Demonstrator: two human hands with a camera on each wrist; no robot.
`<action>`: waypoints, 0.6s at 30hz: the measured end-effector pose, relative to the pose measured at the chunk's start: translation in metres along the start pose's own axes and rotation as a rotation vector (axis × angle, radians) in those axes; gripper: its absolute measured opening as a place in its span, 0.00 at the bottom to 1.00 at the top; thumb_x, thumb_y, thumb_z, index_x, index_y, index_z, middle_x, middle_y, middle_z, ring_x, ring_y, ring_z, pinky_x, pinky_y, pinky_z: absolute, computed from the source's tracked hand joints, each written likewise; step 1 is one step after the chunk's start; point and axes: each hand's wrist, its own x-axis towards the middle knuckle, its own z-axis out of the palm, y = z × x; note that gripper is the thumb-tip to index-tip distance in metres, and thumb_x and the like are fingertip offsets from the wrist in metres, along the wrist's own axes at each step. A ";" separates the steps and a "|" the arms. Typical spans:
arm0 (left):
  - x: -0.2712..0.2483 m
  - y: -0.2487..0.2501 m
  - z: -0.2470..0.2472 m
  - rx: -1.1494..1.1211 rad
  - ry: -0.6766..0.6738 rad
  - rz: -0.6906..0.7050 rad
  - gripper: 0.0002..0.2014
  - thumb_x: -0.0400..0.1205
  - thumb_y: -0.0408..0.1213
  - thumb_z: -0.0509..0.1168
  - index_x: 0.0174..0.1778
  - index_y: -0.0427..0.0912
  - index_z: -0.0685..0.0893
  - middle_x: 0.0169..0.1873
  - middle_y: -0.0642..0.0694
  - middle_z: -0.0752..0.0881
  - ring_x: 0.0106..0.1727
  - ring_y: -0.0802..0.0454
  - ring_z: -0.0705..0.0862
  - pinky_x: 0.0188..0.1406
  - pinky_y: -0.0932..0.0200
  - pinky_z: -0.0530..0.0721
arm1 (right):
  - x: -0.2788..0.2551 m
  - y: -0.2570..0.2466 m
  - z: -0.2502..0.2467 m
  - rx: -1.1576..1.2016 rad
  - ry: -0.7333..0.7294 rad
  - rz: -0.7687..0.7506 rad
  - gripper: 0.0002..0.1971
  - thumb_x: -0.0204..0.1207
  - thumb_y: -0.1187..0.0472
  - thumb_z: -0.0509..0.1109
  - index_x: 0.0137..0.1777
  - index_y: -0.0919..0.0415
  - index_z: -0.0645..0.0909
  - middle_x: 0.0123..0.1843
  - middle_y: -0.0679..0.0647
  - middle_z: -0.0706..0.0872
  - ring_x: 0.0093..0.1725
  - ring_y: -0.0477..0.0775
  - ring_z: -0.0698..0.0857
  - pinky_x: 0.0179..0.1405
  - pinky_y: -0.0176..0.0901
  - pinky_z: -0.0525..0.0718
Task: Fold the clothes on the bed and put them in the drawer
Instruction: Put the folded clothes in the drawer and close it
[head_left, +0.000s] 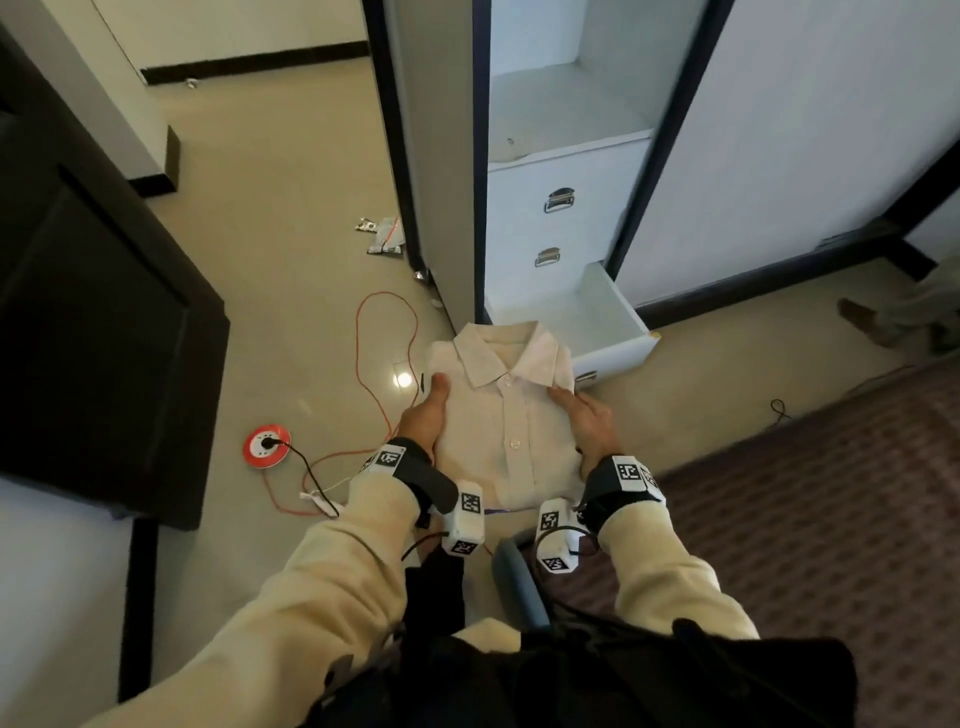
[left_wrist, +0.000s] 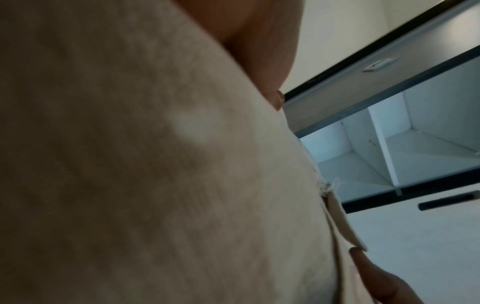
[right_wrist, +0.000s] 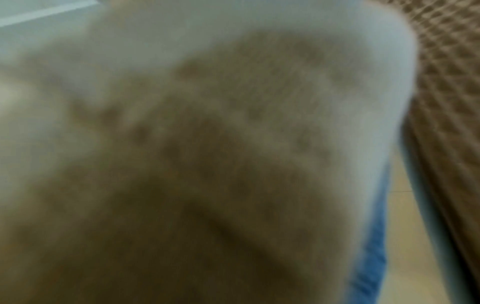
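A folded cream button-up shirt (head_left: 511, 415) with its collar pointing away is carried flat between both hands above the floor. My left hand (head_left: 428, 415) grips its left edge, thumb on top. My right hand (head_left: 587, 421) grips the right edge, thumb lying on the cloth. The fingers beneath are hidden in the head view. Just beyond the collar, the bottom white drawer (head_left: 621, 327) of the wardrobe stands pulled out. In the left wrist view the shirt (left_wrist: 155, 164) fills most of the frame, with a thumb at the top. The right wrist view is a blur of cloth (right_wrist: 207, 154).
Two closed drawers with metal handles (head_left: 558, 200) sit above the pulled-out one, under a white shelf (head_left: 561, 109). An orange cable (head_left: 387, 332) and a red round socket (head_left: 266, 446) lie on the tile floor at left. A patterned carpet (head_left: 831, 493) is at right, a dark door (head_left: 93, 312) at left.
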 end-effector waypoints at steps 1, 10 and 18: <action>0.016 0.015 -0.001 0.004 -0.013 -0.022 0.42 0.70 0.75 0.62 0.68 0.42 0.78 0.56 0.40 0.85 0.56 0.38 0.83 0.68 0.39 0.77 | 0.019 -0.007 0.010 -0.003 0.000 0.009 0.07 0.76 0.56 0.73 0.51 0.56 0.85 0.52 0.57 0.89 0.49 0.55 0.86 0.41 0.42 0.81; 0.121 0.172 0.003 0.162 -0.192 0.008 0.36 0.77 0.62 0.67 0.73 0.40 0.74 0.60 0.39 0.84 0.57 0.41 0.83 0.60 0.47 0.79 | 0.134 -0.091 0.083 0.040 0.101 0.045 0.12 0.78 0.54 0.72 0.58 0.56 0.82 0.47 0.50 0.86 0.47 0.51 0.84 0.39 0.40 0.79; 0.170 0.227 0.060 0.228 -0.357 0.003 0.32 0.74 0.52 0.75 0.69 0.38 0.78 0.56 0.40 0.87 0.54 0.41 0.85 0.57 0.46 0.80 | 0.194 -0.128 0.060 0.104 0.204 0.099 0.18 0.73 0.49 0.76 0.60 0.55 0.83 0.56 0.57 0.88 0.56 0.59 0.85 0.59 0.54 0.82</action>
